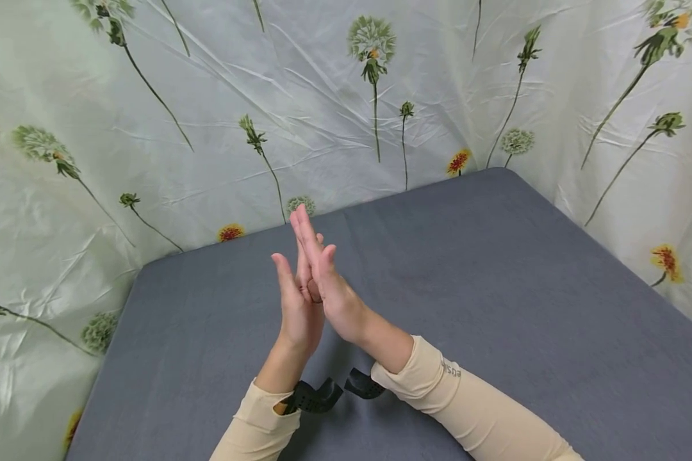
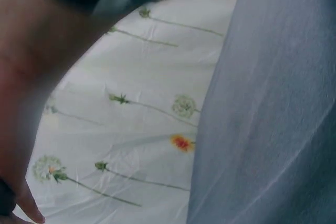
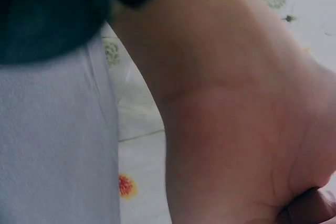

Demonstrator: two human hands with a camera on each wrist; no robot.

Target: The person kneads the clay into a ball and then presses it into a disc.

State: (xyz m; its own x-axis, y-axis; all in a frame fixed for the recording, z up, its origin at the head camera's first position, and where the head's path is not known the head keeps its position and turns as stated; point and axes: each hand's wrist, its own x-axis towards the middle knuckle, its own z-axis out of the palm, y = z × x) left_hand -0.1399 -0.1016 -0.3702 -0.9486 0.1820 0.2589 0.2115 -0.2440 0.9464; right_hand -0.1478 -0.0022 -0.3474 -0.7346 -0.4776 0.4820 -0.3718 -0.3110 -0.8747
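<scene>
Cream is what's closest to us: left sleeve at 7 o'clock, right sleeve at 5, both bunched short of the hands, probably so the fabric's out of the way. Black left strap and right strap poke out below the wrists, apart from each other, likely placed low so they don't get between the palms.

Next up, left hand and right hand. They meet palm side to palm side, slanting in from both sides, and we reckon that's so they can press on each other evenly. The fingers we can see are straight, pressed together, aimed around 11 to 12 o'clock; both thumbs stick up apart from them. Some fingers are hidden in the middle, so we can't tell how those lie. What each one touches is simply the other: the left sits on the 9 o'clock side of the right's fingers.

Beyond, we've got the grey table, then flowery cloth from about 8 round to 3, maybe hung as a backdrop.
</scene>
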